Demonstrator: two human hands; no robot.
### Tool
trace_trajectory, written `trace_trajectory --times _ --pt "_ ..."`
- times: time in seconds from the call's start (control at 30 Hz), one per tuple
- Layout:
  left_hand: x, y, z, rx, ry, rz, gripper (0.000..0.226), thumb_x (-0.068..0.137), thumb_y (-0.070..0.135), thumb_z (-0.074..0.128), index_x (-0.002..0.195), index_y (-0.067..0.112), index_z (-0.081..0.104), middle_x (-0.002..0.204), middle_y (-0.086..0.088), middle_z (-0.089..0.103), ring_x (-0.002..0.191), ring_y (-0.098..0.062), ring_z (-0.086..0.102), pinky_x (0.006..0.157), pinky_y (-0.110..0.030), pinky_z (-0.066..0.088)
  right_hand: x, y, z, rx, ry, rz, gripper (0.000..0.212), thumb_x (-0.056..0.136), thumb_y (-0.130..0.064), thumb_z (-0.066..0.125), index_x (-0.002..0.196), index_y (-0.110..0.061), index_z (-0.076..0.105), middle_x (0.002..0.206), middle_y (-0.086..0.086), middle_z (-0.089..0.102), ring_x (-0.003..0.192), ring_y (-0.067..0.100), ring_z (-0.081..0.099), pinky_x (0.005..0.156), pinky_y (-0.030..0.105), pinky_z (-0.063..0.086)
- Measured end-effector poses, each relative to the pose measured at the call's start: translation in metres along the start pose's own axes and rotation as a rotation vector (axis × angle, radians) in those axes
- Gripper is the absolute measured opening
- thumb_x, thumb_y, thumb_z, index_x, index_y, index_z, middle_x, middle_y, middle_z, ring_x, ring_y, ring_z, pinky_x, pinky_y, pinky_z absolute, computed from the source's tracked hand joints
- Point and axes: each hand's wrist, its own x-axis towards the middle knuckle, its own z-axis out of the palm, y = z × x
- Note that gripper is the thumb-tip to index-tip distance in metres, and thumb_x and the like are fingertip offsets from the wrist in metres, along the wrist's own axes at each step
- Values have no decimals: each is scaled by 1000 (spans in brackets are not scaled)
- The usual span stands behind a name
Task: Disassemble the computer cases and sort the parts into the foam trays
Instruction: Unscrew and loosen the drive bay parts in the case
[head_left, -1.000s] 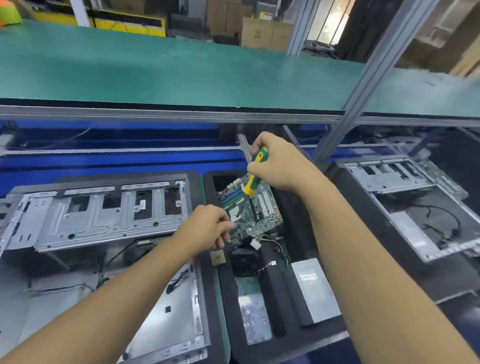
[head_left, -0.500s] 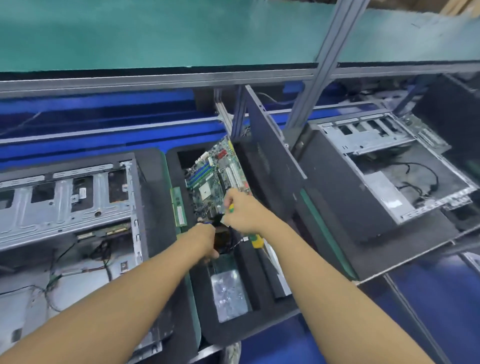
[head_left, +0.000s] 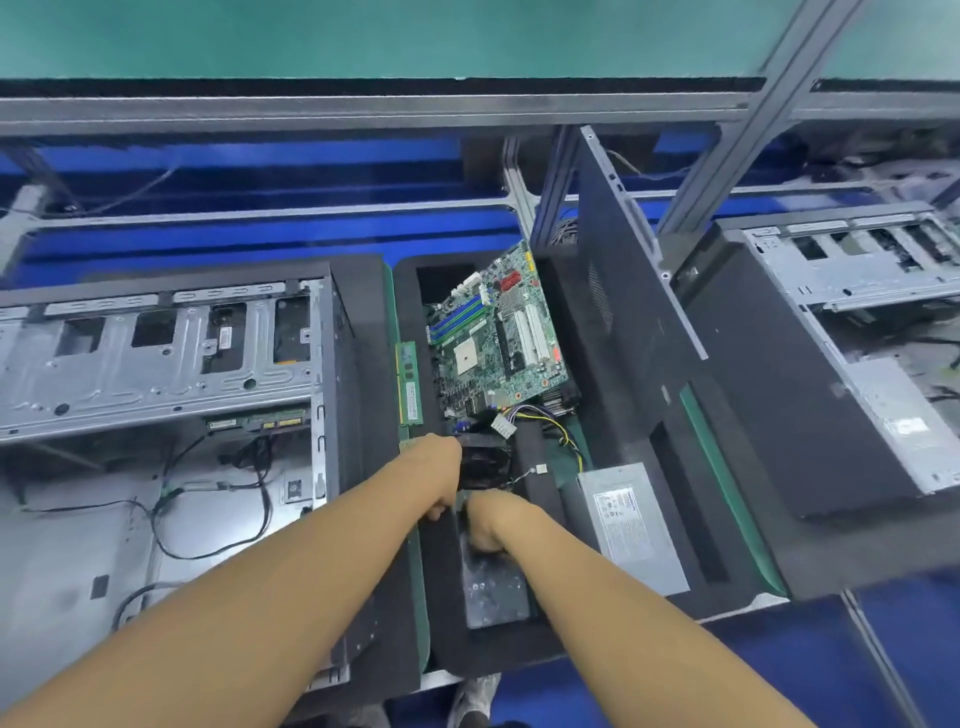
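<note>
Left hand (head_left: 441, 480) and right hand (head_left: 488, 525) dropped together onto the foam tray (head_left: 441, 597).
Grips were hidden, so I cannot tell; the fan (head_left: 485, 465) just beyond seemed light and fragile: hold its frame.

Head view: single wide-angle camera, worn on the person's head. Faces forward and steeply down, close above the foam tray (head_left: 498, 652) at centre. Left forearm (head_left: 260, 597) and right forearm (head_left: 623, 613) enter from the bottom edge. Computer case (head_left: 156, 374) fills the left, second case (head_left: 857, 270) the right, and a green shelf (head_left: 363, 36) bounds the top.
</note>
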Motion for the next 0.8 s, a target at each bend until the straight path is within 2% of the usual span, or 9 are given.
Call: trace_trajectory --times 0.07,0.17,0.2,0.27,0.3,0.37,0.53,0.63,0.8 --pt "1 -1 4 -13 -67 16 21 92 7 62 110 2 69 107 -11 74 74 -18 66 80 -29 59 0 -1 -1 -40 -6 3 39 93 -11 57 131 -4 58 127 15 63 102 32 65 76 35 55" --pt "-2 3 8 19 -100 33 22 91 1 60 110 -3 70 102 -14 75 72 -23 69 81 -33 59 -7 1 -8 -80 -19 -2 41 95 -13 57 135 -1 55 129 17 61 66 27 54 30 24 41" --pt "-2 4 9 14 -88 43 22 90 0 60 110 -3 70 100 -15 75 70 -24 68 80 -34 59 -8 2 -10 -64 -14 -8 45 96 -12 57 139 -2 52 132 18 59 61 26 51 22 20 33" --pt "-1 5 11 15 -82 72 21 90 0 62 110 0 69 99 -13 76 76 -24 71 80 -35 60 -13 5 -14 -20 -2 6 47 95 -10 54 142 -6 51 132 20 60 60 29 57 32 20 47" --pt "-1 6 12 23 -84 91 21 89 2 63 109 2 70 98 -12 76 82 -24 73 81 -35 60 -17 7 -16 20 1 31 43 95 -10 52 138 -5 53 127 21 63 61 31 62 47 28 58" --pt "0 11 14 15 -108 128 21 88 4 64 108 1 70 96 -13 76 88 -23 74 82 -37 60 -26 10 -22 72 -6 75 32 96 -14 53 125 -1 60 111 21 70 63 33 67 65 44 62" --pt "5 30 24 -68 -238 105 24 90 9 64 111 -2 69 100 -17 75 87 -28 73 88 -41 58 -40 24 -31 15 -53 95 17 96 -19 56 87 -6 62 70 12 66 53 26 61 58 38 57" --pt "8 34 34 -104 -289 77 25 93 11 61 115 -1 64 98 -19 74 84 -30 73 87 -40 58 -40 33 -26 74 -50 111 16 93 -17 59 92 -3 66 75 15 69 56 28 64 68 41 61" --pt "1 29 21 -38 -272 132 25 95 0 55 118 -2 62 105 -24 72 70 -30 71 69 -40 58 -40 35 -28 172 -45 101 24 92 -13 57 107 4 64 95 27 72 61 32 65 71 46 62"
